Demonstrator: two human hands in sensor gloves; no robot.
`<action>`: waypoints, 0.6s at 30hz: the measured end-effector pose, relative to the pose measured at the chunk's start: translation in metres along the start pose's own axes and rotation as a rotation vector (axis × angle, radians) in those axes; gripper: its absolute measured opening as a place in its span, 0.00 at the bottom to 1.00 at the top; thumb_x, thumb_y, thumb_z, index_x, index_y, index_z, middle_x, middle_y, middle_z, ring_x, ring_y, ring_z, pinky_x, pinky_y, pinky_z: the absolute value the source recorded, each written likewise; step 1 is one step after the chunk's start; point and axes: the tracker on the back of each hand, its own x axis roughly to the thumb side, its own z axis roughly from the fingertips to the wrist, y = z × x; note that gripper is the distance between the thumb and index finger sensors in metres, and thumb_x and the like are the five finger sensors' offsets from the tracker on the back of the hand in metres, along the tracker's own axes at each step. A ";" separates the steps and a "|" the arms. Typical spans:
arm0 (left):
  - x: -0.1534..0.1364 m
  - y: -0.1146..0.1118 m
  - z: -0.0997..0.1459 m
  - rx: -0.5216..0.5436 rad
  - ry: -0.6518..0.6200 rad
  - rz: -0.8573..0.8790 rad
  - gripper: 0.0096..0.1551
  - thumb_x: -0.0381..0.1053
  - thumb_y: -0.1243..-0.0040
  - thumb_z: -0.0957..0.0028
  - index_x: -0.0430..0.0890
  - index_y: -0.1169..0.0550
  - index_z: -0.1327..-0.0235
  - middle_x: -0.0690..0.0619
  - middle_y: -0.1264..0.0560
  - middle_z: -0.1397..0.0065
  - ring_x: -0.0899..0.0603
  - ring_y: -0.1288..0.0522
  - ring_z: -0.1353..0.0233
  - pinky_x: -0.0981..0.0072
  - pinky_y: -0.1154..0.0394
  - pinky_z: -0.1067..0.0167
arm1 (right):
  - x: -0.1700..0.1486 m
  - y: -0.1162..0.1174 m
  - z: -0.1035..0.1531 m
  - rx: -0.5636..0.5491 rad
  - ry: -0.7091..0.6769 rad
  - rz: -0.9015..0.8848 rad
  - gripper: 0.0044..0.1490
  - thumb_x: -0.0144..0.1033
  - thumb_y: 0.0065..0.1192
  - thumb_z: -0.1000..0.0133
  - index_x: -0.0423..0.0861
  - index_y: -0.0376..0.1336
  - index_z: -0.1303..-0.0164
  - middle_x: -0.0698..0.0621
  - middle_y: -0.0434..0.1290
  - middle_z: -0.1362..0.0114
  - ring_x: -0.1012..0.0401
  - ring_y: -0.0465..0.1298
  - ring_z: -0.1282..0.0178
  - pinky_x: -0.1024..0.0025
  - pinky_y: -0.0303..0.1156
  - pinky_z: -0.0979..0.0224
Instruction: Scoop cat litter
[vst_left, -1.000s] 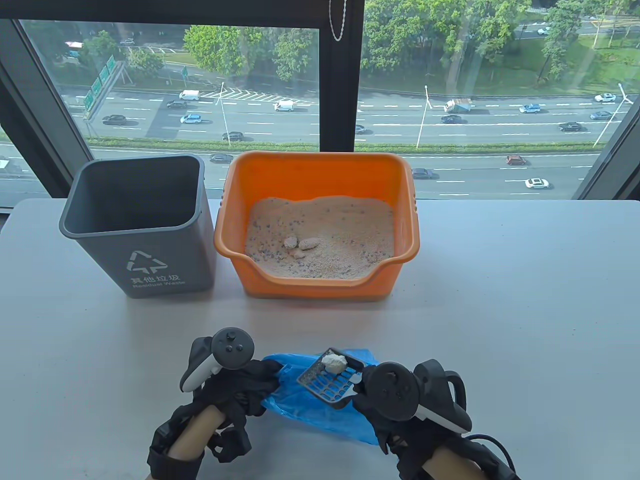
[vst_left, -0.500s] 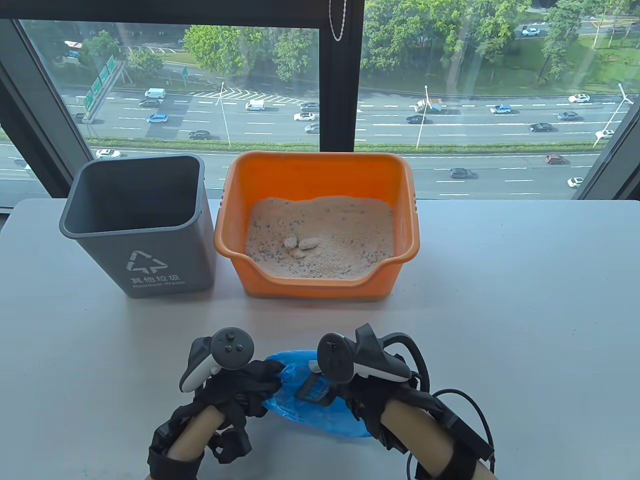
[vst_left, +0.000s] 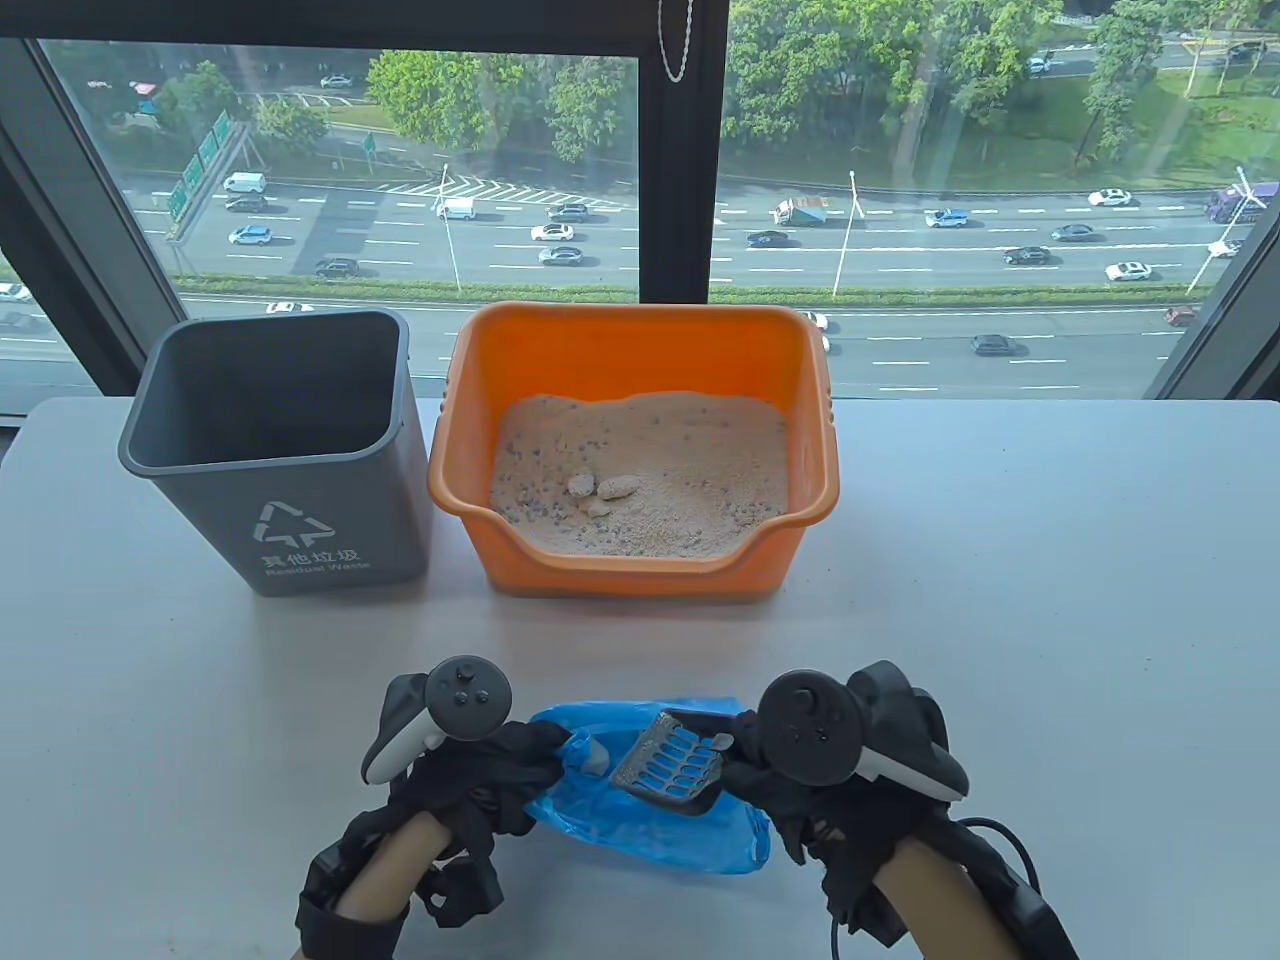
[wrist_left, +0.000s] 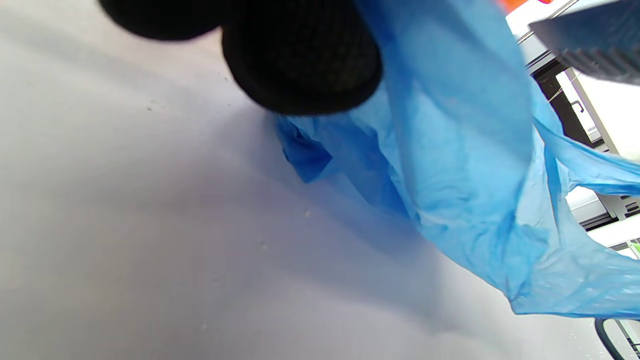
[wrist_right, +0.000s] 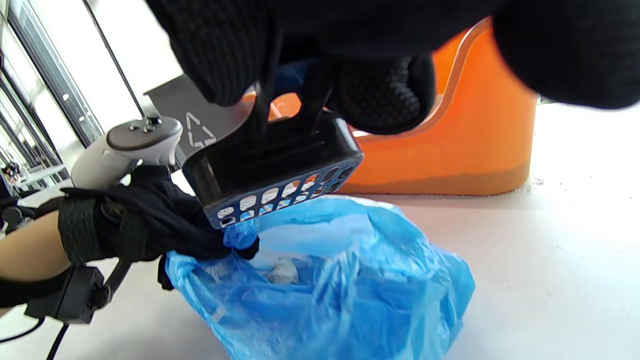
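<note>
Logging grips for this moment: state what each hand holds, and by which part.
The left hand grips the blue plastic bag by its mouth edge. The right hand holds the slotted litter scoop by its handle, above the bag.

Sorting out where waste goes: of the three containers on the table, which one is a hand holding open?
The blue bag nearest the person: the left hand grips its edge. The grey bin and orange litter box stand untouched.
</note>
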 end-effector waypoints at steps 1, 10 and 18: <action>0.001 0.000 0.000 0.001 0.002 -0.006 0.22 0.46 0.46 0.42 0.55 0.29 0.34 0.39 0.30 0.34 0.53 0.17 0.64 0.68 0.21 0.64 | -0.002 -0.003 -0.001 -0.017 0.007 -0.009 0.35 0.44 0.69 0.51 0.35 0.70 0.40 0.35 0.79 0.51 0.66 0.76 0.83 0.61 0.79 0.66; 0.006 -0.006 0.000 -0.011 0.003 -0.060 0.22 0.46 0.46 0.42 0.55 0.29 0.33 0.39 0.30 0.33 0.53 0.17 0.63 0.68 0.21 0.64 | -0.016 -0.009 -0.079 -0.105 0.157 -0.190 0.37 0.46 0.64 0.49 0.35 0.66 0.36 0.35 0.77 0.48 0.67 0.76 0.81 0.61 0.79 0.65; 0.009 -0.006 0.001 -0.026 0.005 -0.068 0.22 0.46 0.46 0.42 0.55 0.30 0.33 0.39 0.30 0.33 0.53 0.17 0.63 0.68 0.21 0.64 | -0.021 0.012 -0.182 -0.084 0.416 -0.084 0.37 0.45 0.63 0.48 0.34 0.64 0.36 0.35 0.76 0.48 0.68 0.74 0.81 0.63 0.78 0.66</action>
